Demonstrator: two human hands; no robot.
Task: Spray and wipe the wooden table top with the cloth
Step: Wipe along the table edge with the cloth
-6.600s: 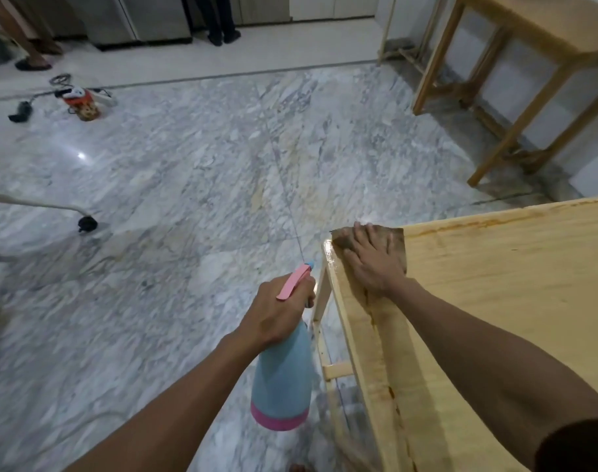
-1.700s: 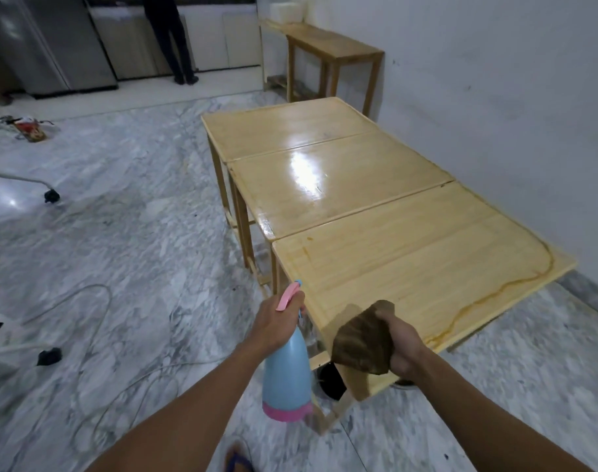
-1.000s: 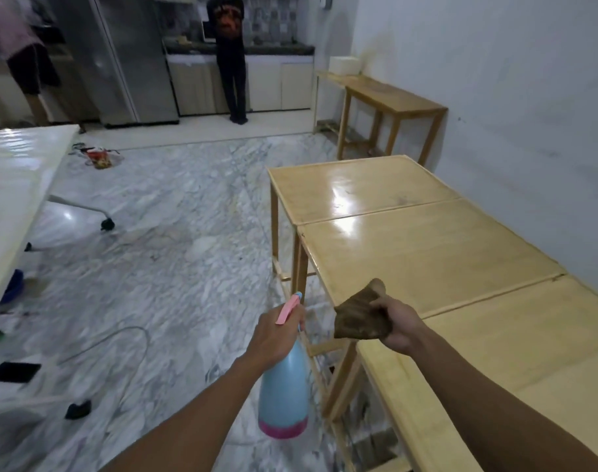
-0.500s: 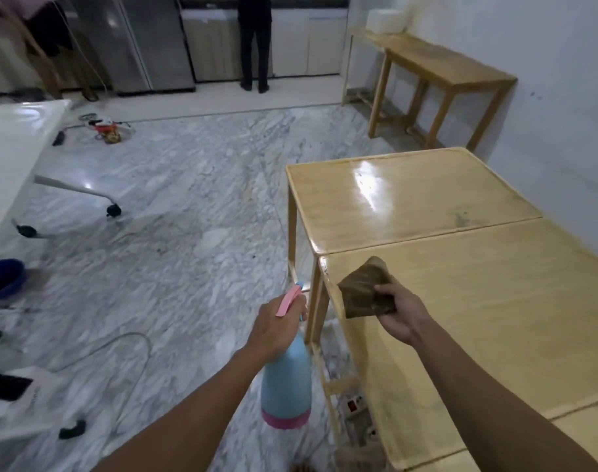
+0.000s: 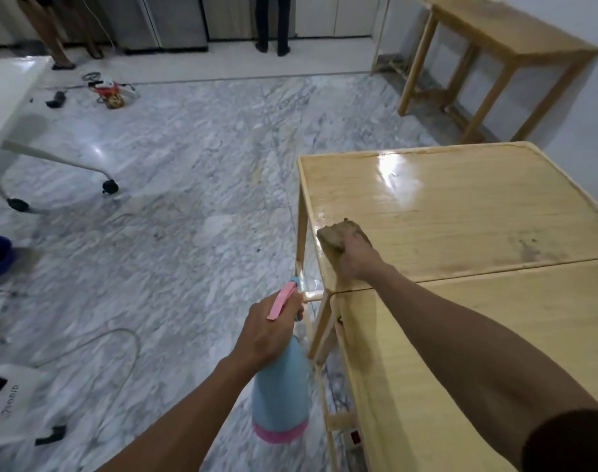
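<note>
Head view: one wide-angle frame looking forward and down; clock directions are read on the picture, 12 o'clock toward the far wall.
Marble floor (image 5: pixel 195 185): grey-veined, filling the 9 to 12 o'clock half of the frame.
Wooden table top (image 5: pixel 461 212): pale varnished board at 2 o'clock, long axis running 9 to 3 o'clock, with a bright glare patch near its far edge.
Nearer table (image 5: pixel 444 352): second wooden top at 4 o'clock, butted edge to edge against the first.
Far table (image 5: pixel 515 32): third wooden table at 1 o'clock, well apart, beside the white wall.
Right arm (image 5: pixel 478 342): bare, reaching diagonally from 5 o'clock toward 12 o'clock across the nearer table.
Spray bottle (image 5: pixel 280 400): light blue body with pink base band, hanging roughly upright beside the table legs at 6 o'clock; long axis near vertical, pink trigger and nozzle uppermost, nozzle aimed toward 1 o'clock.
Left hand (image 5: pixel 266 332): fingers curled round the bottle's neck just under the trigger, back of the hand toward the camera.
Right hand (image 5: pixel 357 258): palm down on the table top's near-left corner, fingers bent over the cloth and pressing it to the wood.
Cloth (image 5: pixel 335 235): brown, bunched, lying on the table top's near-left corner, protruding from under the fingers toward 11 o'clock.
</note>
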